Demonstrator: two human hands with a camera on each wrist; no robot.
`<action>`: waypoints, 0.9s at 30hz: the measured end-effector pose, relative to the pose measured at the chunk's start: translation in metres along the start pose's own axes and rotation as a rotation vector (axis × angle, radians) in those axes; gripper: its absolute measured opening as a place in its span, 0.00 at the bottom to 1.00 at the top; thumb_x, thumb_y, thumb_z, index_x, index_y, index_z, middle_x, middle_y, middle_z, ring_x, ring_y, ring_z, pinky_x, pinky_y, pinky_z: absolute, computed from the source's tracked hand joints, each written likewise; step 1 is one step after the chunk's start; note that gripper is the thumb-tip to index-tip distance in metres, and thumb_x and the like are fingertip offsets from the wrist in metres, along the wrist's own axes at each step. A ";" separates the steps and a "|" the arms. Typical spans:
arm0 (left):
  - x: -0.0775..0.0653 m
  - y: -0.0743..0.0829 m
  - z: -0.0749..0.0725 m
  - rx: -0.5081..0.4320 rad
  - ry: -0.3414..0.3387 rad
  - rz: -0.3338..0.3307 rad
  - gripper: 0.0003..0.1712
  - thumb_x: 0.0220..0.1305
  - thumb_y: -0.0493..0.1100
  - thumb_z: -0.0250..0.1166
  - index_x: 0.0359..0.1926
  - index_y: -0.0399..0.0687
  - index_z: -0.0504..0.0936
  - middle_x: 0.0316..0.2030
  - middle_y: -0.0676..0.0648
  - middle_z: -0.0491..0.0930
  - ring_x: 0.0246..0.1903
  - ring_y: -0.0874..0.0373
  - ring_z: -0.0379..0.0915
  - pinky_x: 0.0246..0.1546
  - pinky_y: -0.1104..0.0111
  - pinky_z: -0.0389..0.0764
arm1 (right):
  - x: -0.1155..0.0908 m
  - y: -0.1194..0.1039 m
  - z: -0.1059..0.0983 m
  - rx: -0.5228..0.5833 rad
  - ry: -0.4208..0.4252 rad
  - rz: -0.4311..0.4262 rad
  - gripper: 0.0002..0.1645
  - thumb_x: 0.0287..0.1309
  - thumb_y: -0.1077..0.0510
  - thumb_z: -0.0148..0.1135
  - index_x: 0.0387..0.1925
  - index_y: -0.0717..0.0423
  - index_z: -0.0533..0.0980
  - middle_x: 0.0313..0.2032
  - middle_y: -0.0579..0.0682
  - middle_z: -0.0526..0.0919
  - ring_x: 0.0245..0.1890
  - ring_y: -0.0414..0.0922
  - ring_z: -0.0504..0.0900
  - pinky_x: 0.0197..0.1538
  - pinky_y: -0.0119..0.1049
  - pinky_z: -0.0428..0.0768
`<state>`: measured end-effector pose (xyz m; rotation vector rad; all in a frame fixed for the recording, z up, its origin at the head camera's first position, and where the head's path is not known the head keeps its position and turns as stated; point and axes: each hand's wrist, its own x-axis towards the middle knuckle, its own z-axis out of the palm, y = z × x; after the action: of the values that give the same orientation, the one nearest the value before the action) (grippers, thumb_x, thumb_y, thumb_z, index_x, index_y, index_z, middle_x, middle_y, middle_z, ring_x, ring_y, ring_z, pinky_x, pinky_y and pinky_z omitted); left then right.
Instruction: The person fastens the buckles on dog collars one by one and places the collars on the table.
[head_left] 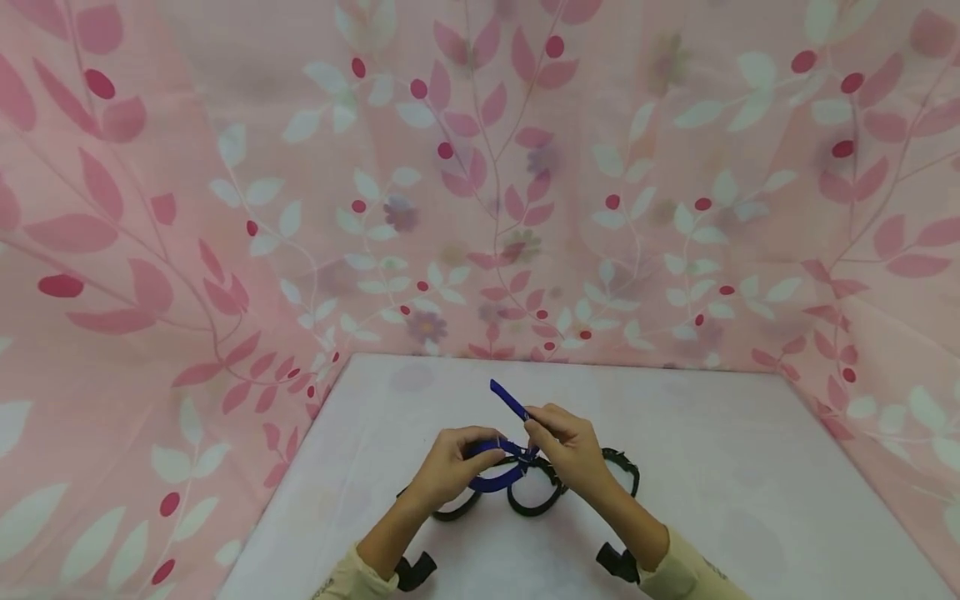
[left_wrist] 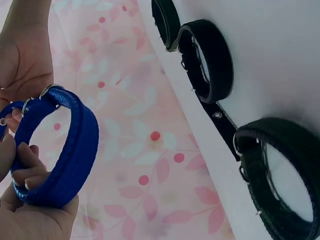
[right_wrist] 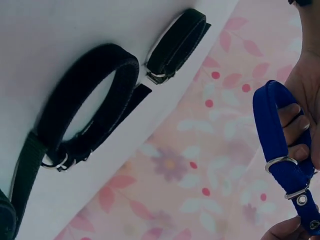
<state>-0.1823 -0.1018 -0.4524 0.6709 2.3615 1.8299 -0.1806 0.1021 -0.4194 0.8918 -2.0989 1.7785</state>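
A blue dog collar is held up over the white table, fastened into a loop with its free end sticking up and away. My left hand grips the loop, and several fingers pass through it in the left wrist view. My right hand pinches the strap near the buckle, thumb against the blue band. The right wrist view shows a metal D-ring, the buckle and a metal eyelet on the blue strap.
Three dark collars, also looped, stand on the white table beneath and beside the hands: a left one, a middle one and a right one. Pink leaf-patterned cloth rises behind the table and at both sides.
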 end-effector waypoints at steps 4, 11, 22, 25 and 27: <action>-0.011 0.010 0.007 -0.021 0.006 -0.001 0.13 0.63 0.39 0.59 0.46 0.37 0.79 0.40 0.39 0.82 0.41 0.47 0.80 0.42 0.73 0.80 | -0.012 0.015 0.000 0.037 0.004 0.055 0.15 0.62 0.68 0.52 0.50 0.64 0.75 0.25 0.59 0.76 0.26 0.49 0.77 0.31 0.34 0.81; -0.011 0.018 0.010 0.024 0.049 0.065 0.11 0.61 0.39 0.61 0.43 0.39 0.79 0.37 0.44 0.82 0.35 0.52 0.78 0.38 0.71 0.80 | -0.013 0.033 -0.002 0.038 0.023 0.034 0.17 0.63 0.65 0.51 0.53 0.58 0.74 0.24 0.54 0.76 0.24 0.45 0.75 0.25 0.35 0.77; -0.008 0.018 0.011 0.059 0.111 0.101 0.09 0.60 0.38 0.62 0.41 0.40 0.81 0.35 0.45 0.81 0.32 0.59 0.74 0.34 0.71 0.79 | -0.007 0.003 -0.003 -0.005 0.054 0.035 0.17 0.62 0.67 0.52 0.52 0.66 0.73 0.22 0.63 0.76 0.21 0.52 0.75 0.17 0.30 0.72; -0.009 0.017 0.011 0.071 0.142 0.089 0.10 0.60 0.39 0.62 0.42 0.41 0.81 0.35 0.46 0.80 0.32 0.59 0.74 0.34 0.72 0.79 | -0.008 0.003 -0.004 -0.017 0.059 0.090 0.14 0.62 0.66 0.52 0.49 0.66 0.76 0.23 0.64 0.76 0.23 0.55 0.75 0.21 0.31 0.76; -0.010 0.017 0.011 0.080 0.165 0.089 0.10 0.61 0.39 0.62 0.43 0.41 0.81 0.35 0.47 0.80 0.33 0.59 0.74 0.35 0.73 0.79 | -0.009 0.003 -0.005 -0.034 0.060 0.119 0.13 0.62 0.64 0.53 0.46 0.64 0.77 0.24 0.62 0.76 0.24 0.56 0.74 0.22 0.32 0.77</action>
<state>-0.1652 -0.0925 -0.4413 0.6681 2.5608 1.9038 -0.1766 0.1095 -0.4256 0.7099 -2.1786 1.7969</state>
